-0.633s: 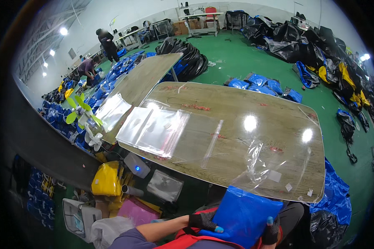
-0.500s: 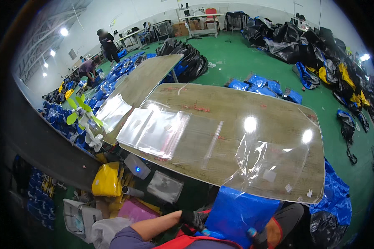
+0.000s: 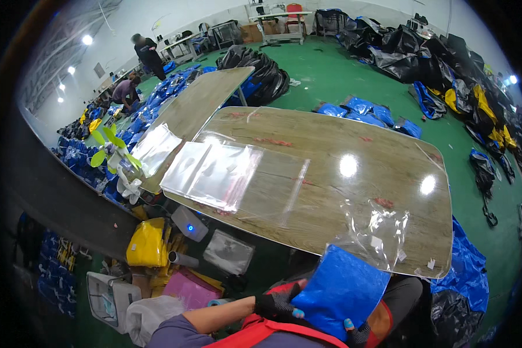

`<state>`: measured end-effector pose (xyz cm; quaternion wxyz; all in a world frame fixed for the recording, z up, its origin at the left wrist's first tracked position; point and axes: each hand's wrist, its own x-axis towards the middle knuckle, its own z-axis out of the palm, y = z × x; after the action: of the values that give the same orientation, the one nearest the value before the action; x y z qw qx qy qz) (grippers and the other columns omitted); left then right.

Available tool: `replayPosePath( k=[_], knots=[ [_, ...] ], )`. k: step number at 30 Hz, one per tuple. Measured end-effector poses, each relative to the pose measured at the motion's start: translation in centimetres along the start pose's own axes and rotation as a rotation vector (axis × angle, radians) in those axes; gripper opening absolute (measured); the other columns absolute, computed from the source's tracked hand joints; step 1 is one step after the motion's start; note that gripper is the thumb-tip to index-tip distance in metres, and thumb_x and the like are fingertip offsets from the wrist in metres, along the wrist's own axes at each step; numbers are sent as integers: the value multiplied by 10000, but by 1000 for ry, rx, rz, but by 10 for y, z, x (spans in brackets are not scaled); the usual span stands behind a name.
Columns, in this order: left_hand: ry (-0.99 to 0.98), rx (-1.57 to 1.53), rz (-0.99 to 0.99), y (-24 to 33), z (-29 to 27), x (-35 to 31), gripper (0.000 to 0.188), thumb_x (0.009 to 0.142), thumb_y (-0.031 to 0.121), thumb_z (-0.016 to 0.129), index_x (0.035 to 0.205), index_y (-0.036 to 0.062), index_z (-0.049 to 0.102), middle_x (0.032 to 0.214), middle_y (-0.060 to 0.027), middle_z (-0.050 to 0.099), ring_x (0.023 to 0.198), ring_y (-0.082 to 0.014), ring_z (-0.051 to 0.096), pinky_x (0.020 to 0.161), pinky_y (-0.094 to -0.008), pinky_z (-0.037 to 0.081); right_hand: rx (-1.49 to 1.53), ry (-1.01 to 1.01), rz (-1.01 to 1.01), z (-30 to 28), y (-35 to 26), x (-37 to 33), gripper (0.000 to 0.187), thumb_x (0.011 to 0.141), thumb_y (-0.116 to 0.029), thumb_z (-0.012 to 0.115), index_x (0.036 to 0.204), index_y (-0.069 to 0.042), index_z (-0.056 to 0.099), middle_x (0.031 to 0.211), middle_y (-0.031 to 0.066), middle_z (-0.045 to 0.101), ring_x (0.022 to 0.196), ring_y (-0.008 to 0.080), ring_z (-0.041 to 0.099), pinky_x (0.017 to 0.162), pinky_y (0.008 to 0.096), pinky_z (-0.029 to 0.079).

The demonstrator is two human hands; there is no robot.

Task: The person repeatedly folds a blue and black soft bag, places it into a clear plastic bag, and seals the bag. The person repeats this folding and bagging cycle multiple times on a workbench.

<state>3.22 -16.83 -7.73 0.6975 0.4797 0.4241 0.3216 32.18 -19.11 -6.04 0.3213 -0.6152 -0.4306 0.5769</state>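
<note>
A flat, folded blue plastic sheet [image 3: 342, 290] is held tilted at the table's near edge, just in front of my body. My left hand [image 3: 281, 304], in a dark fingerless glove, grips its lower left edge. My right hand [image 3: 356, 333], gloved alike and partly cut off by the lower edge of the view, pinches its lower right corner. Beyond the blue sheet a crumpled clear plastic bag [image 3: 380, 235] lies on the wood-patterned table [image 3: 325, 145]. Its near end meets the sheet's top edge; whether the sheet is inside it I cannot tell.
A stack of clear bags [image 3: 214, 174] lies on the table's left part. A green-bladed fan [image 3: 113, 151] stands left of it. Below are yellow bundles [image 3: 148, 243] and a grey bin [image 3: 107, 301]. Blue packets [image 3: 365, 110] lie on the floor beyond. Two people are far left.
The blue sheet has tilted and its top edge has risen a little over the table edge. The clear bag has bunched up. My left hand has shifted along the sheet's left side.
</note>
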Motion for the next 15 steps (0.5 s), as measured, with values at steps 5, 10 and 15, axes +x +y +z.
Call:
replayPosePath(
  k=[5, 10, 15],
  knots=[
    [109, 101, -65, 12, -2, 7, 1012, 680, 438, 822, 1440, 25, 295, 1433, -166, 394, 1301, -271, 405, 1088, -384, 327, 112, -178, -223, 5, -16, 15, 621, 889, -430, 572, 1375, -77, 416, 1298, 162, 519, 1123, 308, 529, 956, 428, 439],
    [-201, 462, 136, 44, -12, 17, 943, 715, 396, 813, 1433, 38, 317, 1424, -170, 419, 1306, -273, 403, 1088, -422, 328, 500, -204, -11, -1, -40, 49, 921, 755, -430, 758, 1433, -8, 299, 1352, 170, 471, 1235, 310, 458, 1035, 434, 381],
    [-41, -372, 83, 63, -26, 32, 1052, 734, 339, 814, 1495, 69, 140, 1456, -140, 362, 1344, -269, 335, 1110, -428, 293, -3, -324, -83, 5, -34, 51, 655, 805, -347, 722, 1321, -47, 451, 1263, 147, 542, 1090, 252, 566, 903, 408, 497]
  ],
)
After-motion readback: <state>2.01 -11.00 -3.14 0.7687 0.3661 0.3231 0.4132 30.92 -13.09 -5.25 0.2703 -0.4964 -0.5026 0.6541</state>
